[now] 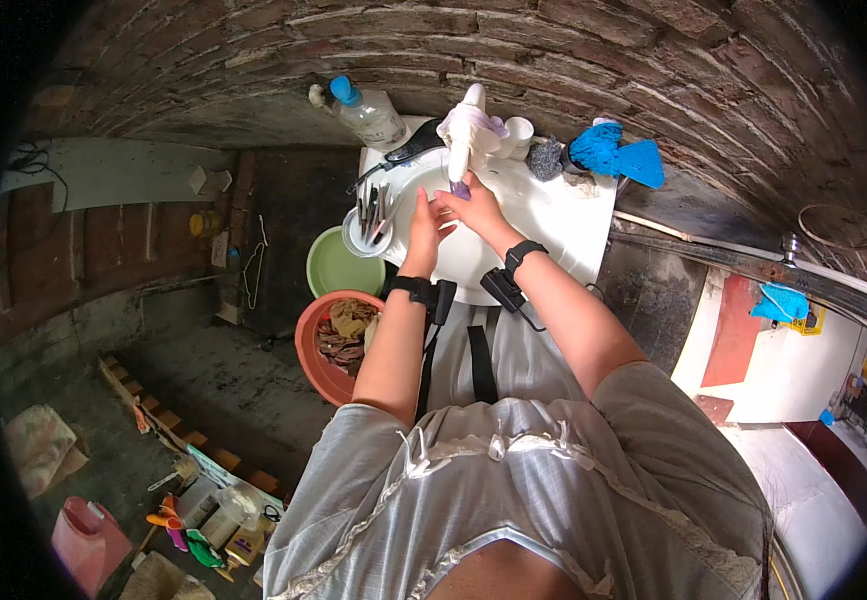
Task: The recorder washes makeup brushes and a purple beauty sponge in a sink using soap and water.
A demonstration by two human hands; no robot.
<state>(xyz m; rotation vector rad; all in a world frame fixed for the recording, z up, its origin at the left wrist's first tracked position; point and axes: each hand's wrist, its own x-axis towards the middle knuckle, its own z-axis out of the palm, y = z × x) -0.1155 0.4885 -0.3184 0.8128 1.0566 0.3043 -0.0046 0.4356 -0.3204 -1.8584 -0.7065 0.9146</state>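
Observation:
Both my hands are over a white washbasin (553, 225), below a white faucet (460, 154) with pale cloth wrapped around it. My right hand (482, 210) is just under the spout, its fingers against a small purple object (460, 190); whether it grips this is unclear. Close beside it, my left hand (426, 232) has its thumb raised and fingers apart, with nothing visible in it. The fingertips of the two hands nearly meet. On the basin's left rim, a clear cup (364, 244) stands near my left hand with several slim brushes or pens (372, 206) in it.
Behind the basin are a blue-capped bottle (370, 124), a white cup (520, 135), a steel-wool scourer (545, 159) and a blue brush (598, 146). At the left stand a green basin (328, 259) and an orange tub (310, 341) of cloths. A brick wall (418, 45) rises behind.

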